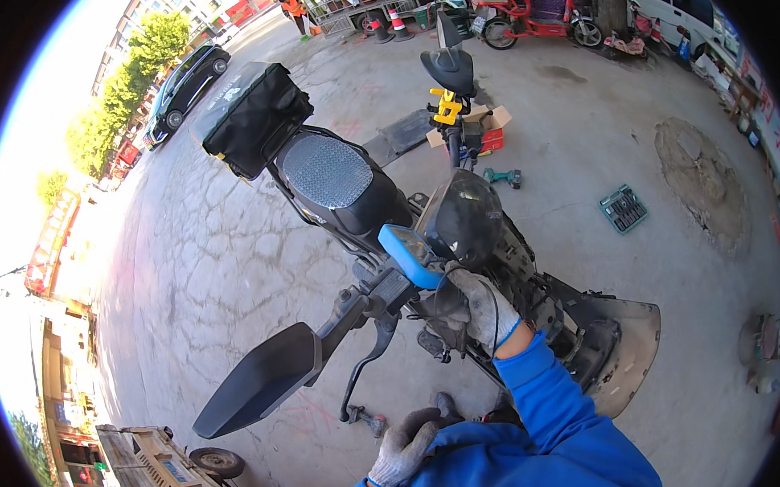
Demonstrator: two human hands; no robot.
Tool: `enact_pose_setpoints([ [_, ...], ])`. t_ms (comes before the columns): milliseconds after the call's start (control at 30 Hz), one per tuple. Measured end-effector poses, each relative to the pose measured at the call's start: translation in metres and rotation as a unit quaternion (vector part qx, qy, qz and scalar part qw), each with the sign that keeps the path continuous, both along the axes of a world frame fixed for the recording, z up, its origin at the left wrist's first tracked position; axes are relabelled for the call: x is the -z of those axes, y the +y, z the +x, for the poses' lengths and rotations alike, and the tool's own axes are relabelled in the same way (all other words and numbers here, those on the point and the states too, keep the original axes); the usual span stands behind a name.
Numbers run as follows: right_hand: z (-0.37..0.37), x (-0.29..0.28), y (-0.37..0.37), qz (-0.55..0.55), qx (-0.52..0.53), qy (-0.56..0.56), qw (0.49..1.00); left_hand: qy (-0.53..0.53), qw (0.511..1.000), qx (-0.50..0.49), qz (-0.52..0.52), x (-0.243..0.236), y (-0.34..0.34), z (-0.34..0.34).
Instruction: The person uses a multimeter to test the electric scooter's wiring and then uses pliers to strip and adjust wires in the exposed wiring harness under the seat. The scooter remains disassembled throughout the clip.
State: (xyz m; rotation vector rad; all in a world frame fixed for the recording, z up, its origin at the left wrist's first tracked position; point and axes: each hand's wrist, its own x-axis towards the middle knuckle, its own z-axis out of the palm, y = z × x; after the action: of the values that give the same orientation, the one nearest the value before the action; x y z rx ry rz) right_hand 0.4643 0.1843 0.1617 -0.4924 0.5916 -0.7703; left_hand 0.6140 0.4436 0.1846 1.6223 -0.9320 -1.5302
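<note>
An electric scooter with its front panels off stands before me, its handlebar [371, 300] turned crosswise. My right hand [481, 307], in a grey-white work glove, reaches in below the blue-framed display [410, 256], beside the dark headlight shell [465, 217]. Its fingers are curled and partly hidden, so what they hold is unclear. A thin black cable [497, 301] loops over the glove. Low in front of my body, my gloved left hand [407, 448] has its fingers loosely stretched, holding nothing. Just beyond it is the black brake lever [368, 370], with the left mirror [260, 381] farther left.
A green cordless drill [504, 178], an open cardboard box [488, 126] and a green tool case [624, 209] lie on the concrete to the right. A wooden cart [172, 478] stands at the lower left. Farther off are a red scooter [542, 20] and a dark car [186, 91].
</note>
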Motion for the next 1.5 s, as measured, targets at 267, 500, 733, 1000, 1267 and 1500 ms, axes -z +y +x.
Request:
enact_pose_setpoints([
  [267,0.013,-0.008,-0.002,0.006,0.003,0.041,0.999,0.002,1.0,0.007,0.014,0.004,-0.001,0.005],
  [500,0.024,-0.015,-0.001,0.133,0.042,-0.07,0.988,-0.016,0.999,0.029,0.01,-0.009,-0.006,0.017],
  [733,0.029,-0.039,0.001,0.138,0.063,-0.038,0.988,0.025,0.999,0.023,0.036,-0.027,-0.008,0.027],
  [1000,0.024,-0.006,-0.014,0.107,0.064,-0.034,0.992,0.012,0.992,0.094,-0.081,0.014,-0.01,0.053],
  [1267,0.03,-0.012,-0.007,0.108,0.037,-0.151,0.982,-0.005,0.973,0.227,-0.048,0.007,-0.023,0.06],
  [1500,0.032,-0.016,-0.002,0.082,0.073,-0.073,0.991,-0.003,0.975,0.219,-0.047,0.014,-0.004,0.085],
])
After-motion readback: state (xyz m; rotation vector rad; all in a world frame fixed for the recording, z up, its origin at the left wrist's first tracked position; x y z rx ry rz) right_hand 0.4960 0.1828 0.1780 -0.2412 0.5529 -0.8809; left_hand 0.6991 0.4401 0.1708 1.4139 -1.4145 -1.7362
